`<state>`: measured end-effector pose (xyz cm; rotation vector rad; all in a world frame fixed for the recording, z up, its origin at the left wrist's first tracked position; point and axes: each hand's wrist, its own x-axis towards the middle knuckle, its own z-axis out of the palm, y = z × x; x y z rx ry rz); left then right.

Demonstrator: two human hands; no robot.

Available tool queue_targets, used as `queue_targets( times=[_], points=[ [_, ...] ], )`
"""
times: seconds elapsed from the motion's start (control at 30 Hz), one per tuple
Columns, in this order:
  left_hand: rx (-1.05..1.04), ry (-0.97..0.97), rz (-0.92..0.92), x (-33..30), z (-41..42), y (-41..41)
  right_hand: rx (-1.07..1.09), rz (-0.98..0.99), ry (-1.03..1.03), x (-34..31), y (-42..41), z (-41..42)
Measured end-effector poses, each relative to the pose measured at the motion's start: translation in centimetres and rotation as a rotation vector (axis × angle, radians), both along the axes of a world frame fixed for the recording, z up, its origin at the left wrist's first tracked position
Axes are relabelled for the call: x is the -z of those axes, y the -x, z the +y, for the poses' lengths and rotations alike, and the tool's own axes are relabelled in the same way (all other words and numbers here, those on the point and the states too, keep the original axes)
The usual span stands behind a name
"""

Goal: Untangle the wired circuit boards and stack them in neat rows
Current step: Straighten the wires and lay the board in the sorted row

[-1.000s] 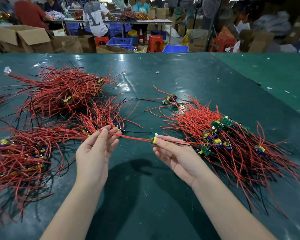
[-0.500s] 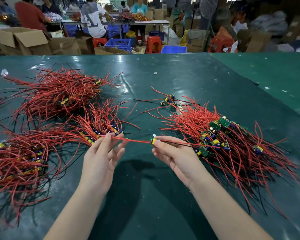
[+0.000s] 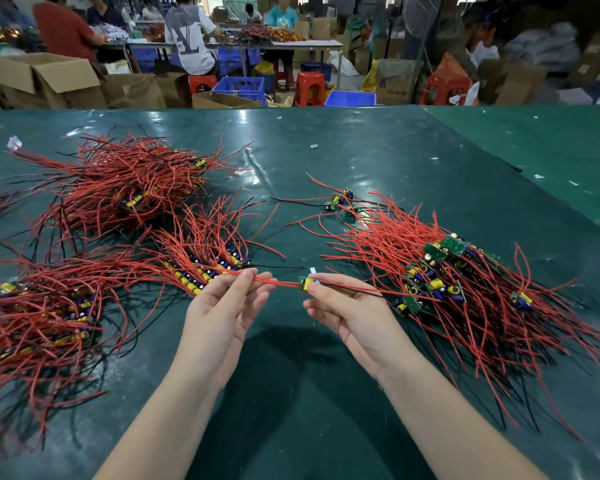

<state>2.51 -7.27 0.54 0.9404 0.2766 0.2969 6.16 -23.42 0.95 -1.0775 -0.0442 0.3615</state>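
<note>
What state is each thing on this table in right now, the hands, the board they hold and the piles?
left hand: pinches the red wires
right hand: pinches the held board
held board: lifted off the table, wires stretched straight between the hands
right pile: tangled, boards jumbled
near-left row: boards lined up, wires fanned
far-left pile: heaped
green table: glossy

Left hand [image 3: 219,315]: bare, no glove, ring or watch; short, unpainted nails.
Right hand [image 3: 349,310]: bare, no glove or ring.
Forearms: both bare to the frame edge; no sleeves or wristbands in view.
</note>
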Motion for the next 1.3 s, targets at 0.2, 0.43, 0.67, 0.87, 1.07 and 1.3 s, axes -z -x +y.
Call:
queue_targets(
  times=[0.2,0.43,0.67,0.87,1.07,1.3],
  points=[
    [0.031,0.061,-0.014,0.1,0.0,0.0,-0.007,-0.016,-0.018,0.0,0.0,-0.2],
    [0.048,-0.072,0.007,0.5,-0.3,0.0,-0.02,-0.018,-0.018,-0.1,0.1,-0.2],
    [0.027,-0.041,0.016,0.2,-0.2,0.0,-0.05,0.068,-0.089,-0.4,0.1,-0.2],
    [0.107,0.1,0.041,-0.5,0.1,0.1,0.009,0.096,-0.11,-0.3,0.0,-0.3],
    [-0.01,0.101,0.004,-0.3,0.3,-0.3,-0.003,0.08,-0.104,-0.4,-0.2,-0.6],
    [-0.004,0.096,-0.024,-0.3,0.4,-0.4,-0.15,0.125,-0.116,-0.6,0.3,-0.2]
  ],
)
